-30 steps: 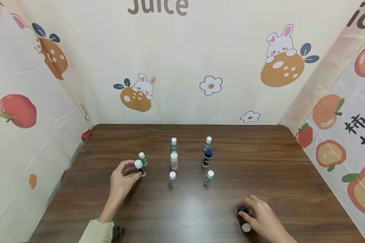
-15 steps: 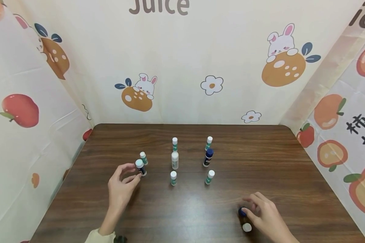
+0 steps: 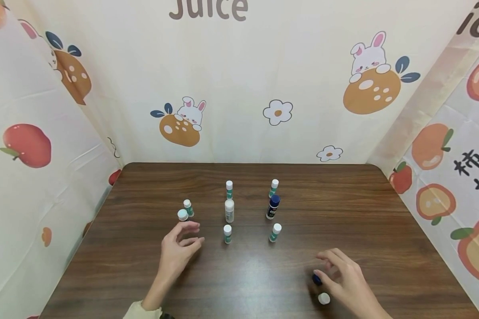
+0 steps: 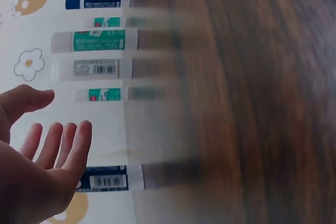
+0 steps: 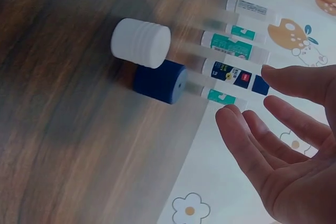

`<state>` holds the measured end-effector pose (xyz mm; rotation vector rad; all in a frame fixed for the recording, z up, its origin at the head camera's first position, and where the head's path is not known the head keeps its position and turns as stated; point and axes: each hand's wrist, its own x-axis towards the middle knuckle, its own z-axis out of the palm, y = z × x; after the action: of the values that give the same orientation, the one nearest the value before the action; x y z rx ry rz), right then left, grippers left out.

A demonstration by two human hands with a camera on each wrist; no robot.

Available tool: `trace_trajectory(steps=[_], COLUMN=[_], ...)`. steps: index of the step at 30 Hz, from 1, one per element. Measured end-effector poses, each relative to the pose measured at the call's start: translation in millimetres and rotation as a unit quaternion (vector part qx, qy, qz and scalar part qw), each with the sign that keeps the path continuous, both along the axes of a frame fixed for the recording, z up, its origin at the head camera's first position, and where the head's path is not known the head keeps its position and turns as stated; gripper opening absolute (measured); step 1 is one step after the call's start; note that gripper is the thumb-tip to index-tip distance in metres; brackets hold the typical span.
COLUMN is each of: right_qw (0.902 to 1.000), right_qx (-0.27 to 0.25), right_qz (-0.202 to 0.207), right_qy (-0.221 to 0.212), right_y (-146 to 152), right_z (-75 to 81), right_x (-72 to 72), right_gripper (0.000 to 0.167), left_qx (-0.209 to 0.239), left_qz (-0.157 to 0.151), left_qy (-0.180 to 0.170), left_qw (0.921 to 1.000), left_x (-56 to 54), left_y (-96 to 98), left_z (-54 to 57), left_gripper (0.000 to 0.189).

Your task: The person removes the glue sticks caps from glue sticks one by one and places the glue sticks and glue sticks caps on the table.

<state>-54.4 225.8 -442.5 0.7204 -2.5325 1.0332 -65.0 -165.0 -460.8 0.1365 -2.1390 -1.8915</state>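
My left hand (image 3: 179, 248) has let go and holds nothing, its fingers loosely bent, just in front of a navy-labelled glue stick (image 4: 107, 179) with a white cap (image 3: 182, 215). That stick stands upright, partly hidden by the hand in the head view. On the right, my right hand (image 3: 345, 277) hovers by two loose caps, fingers relaxed and apart from them in the right wrist view. One is a blue cap (image 5: 160, 81), the other a white cap (image 5: 140, 43); they lie close together on the table.
Several upright glue sticks stand mid-table: a white one (image 3: 229, 211), a navy one with a blue cap (image 3: 273, 207), and small green-labelled ones, such as a front green glue stick (image 3: 275, 233). A printed curtain (image 3: 239, 88) surrounds the brown table (image 3: 363, 212).
My left hand has left the white-capped navy glue stick and shifted right and toward me. My right hand has drawn its fingers away from the blue cap, which stays on the table.
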Motion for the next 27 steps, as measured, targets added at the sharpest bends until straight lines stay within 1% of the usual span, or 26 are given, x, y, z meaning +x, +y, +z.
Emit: trace_trajectory(steps=[2,5,8,13,16,23,25,27], right_qw=[0.9999,0.9995,0.9994,0.9993,0.9988,0.9980,0.9979,0.9979], right_qx=[-0.005,-0.013,-0.016,-0.017,-0.020,-0.015,-0.013,-0.012], right_qz=[0.007,0.019,0.025,0.033,0.045,0.059,0.061,0.063], right_qy=[0.009,0.022,0.019,0.004,0.005,0.019,0.018,0.012], right_y=[-1.9,-4.5,-7.1,-11.7,-15.4,-22.8,-24.7,-27.1], right_z=[1.1,2.5,4.7,8.7,10.1,13.8,14.4,15.3], right_x=[-0.8,-2.2,-2.7,-2.6,-4.0,-6.6,-7.0,-7.1], right_gripper=[0.045,0.047,0.047,0.047,0.047,0.048,0.047,0.046], left_qx=[-0.004,-0.006,-0.010,-0.012,-0.007,-0.002,-0.005,-0.005], left_qz=[-0.008,-0.020,-0.029,-0.042,-0.048,-0.042,-0.047,-0.056], left_qy=[-0.018,-0.036,-0.050,-0.067,-0.068,-0.076,-0.073,-0.068], left_qw=[0.9998,0.9991,0.9983,0.9968,0.9965,0.9963,0.9962,0.9961], left_x=[-0.1,0.9,1.8,0.5,-1.4,-14.5,-17.0,-18.1], left_y=[3.5,9.7,15.7,21.8,23.2,20.7,21.1,22.3], left_z=[3.3,14.5,24.6,25.5,20.8,-9.1,-12.9,-14.3], left_gripper=[0.038,0.037,0.036,0.034,0.034,0.037,0.036,0.036])
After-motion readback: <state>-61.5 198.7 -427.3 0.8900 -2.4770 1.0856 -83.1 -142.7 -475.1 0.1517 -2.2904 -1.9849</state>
